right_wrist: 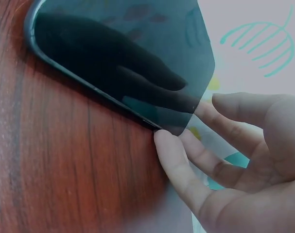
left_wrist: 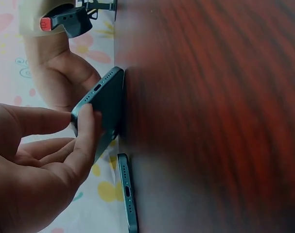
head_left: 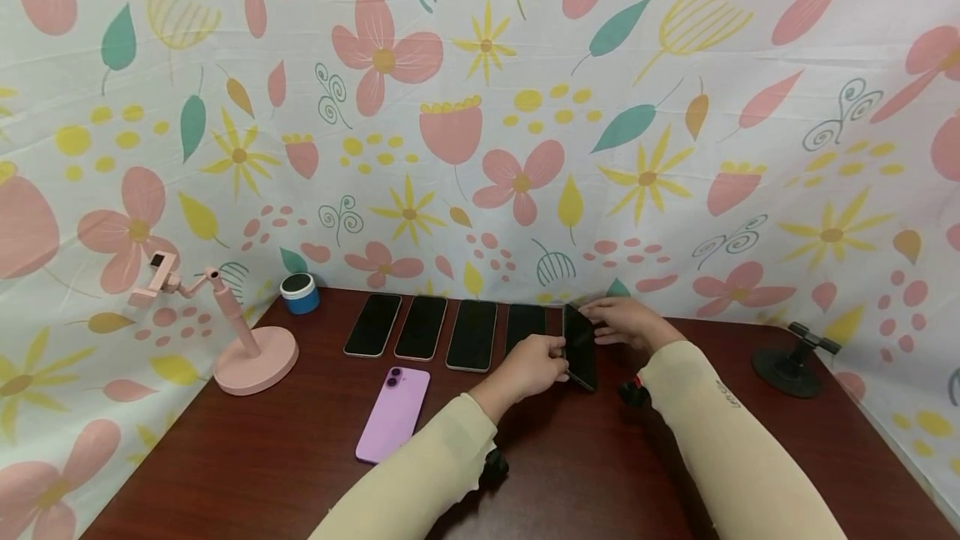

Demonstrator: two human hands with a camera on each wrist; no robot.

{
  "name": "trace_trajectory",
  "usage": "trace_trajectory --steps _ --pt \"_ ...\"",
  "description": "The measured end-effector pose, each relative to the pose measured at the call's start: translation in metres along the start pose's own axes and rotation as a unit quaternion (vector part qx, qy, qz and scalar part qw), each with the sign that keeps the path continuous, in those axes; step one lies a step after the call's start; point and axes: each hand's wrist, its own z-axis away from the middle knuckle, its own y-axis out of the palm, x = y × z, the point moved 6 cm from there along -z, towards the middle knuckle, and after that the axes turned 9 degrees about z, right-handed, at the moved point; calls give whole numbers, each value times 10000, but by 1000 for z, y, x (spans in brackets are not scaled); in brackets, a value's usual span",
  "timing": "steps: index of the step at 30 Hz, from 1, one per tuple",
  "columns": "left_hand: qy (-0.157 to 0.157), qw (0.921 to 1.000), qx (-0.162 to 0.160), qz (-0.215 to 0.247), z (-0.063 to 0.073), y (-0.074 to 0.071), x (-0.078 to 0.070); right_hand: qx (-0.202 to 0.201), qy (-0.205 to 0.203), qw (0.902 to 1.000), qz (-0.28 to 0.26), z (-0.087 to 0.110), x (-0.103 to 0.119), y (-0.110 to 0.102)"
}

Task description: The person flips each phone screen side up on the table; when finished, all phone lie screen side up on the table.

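Observation:
A dark-screened smartphone [head_left: 577, 344] is tilted, its left long edge raised off the table. My left hand [head_left: 534, 363] pinches its near left corner between thumb and fingers, close to the charging port in the left wrist view. At the far right corner, my right hand [head_left: 626, 323] has its fingertips [right_wrist: 166, 141] on the phone's edges. Another smartphone [head_left: 525, 325], partly behind my left hand, lies just left of it. Further left in the row lie three more smartphones [head_left: 471, 336], screens up. A purple phone [head_left: 393, 415] rests back up, nearer the front.
A pink phone stand [head_left: 255, 361] is at the left, with a blue and white jar [head_left: 300, 294] behind it. On the right stands a black stand [head_left: 787, 372]. Flower-printed cloth [head_left: 517, 107] hangs behind the dark wooden table [head_left: 247, 457].

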Motion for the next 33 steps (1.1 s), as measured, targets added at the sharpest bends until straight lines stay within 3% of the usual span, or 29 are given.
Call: trace_trajectory --steps 4,8,17,25,33 --pt "-96 9998 7 -170 -2 -1 1 50 -51 9999 91 0 2 0" --pt "-133 9961 -117 -867 -5 -4 1 22 -53 9998 167 0 4 0" --pt "-136 9796 -272 -1988 -12 -2 -3 8 -67 9991 430 1 8 -1" --pt "-177 9623 -449 -2676 -17 2 -7 -376 -83 9953 892 0 9 -2" --pt "-112 9440 -458 -3266 -19 5 -8 -717 -93 9925 985 -7 7 -3"
